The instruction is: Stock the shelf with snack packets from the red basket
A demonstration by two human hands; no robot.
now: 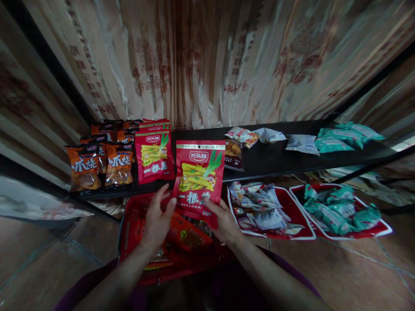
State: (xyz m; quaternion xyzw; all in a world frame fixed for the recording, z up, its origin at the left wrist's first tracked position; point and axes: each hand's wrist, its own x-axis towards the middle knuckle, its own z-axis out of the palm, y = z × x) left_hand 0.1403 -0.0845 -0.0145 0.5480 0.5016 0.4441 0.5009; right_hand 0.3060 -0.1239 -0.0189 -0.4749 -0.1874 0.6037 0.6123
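Note:
My right hand (pixel 224 219) grips the lower right corner of a red snack bag (pixel 199 176), thumb on its front. The bag is upright, its printed face towards me, in front of the black shelf (pixel 273 159). At its lower left is my left hand (pixel 158 217), fingers apart and holding nothing; whether a fingertip touches the bag I cannot tell. Another red snack bag (pixel 154 155) of the same print stands on the shelf to the left, with more behind it. Beneath my hands is a red basket (pixel 128 227) with orange-red packets (pixel 188 234) inside.
Orange and black snack bags (pixel 84 167) stand in rows at the shelf's left. Small white packets (pixel 301 143) and green packets (pixel 347 136) lie to the right. Below are a red basket of white packets (pixel 309 236) and one of green packets (pixel 386 230). Curtains (pixel 196 59) hang behind.

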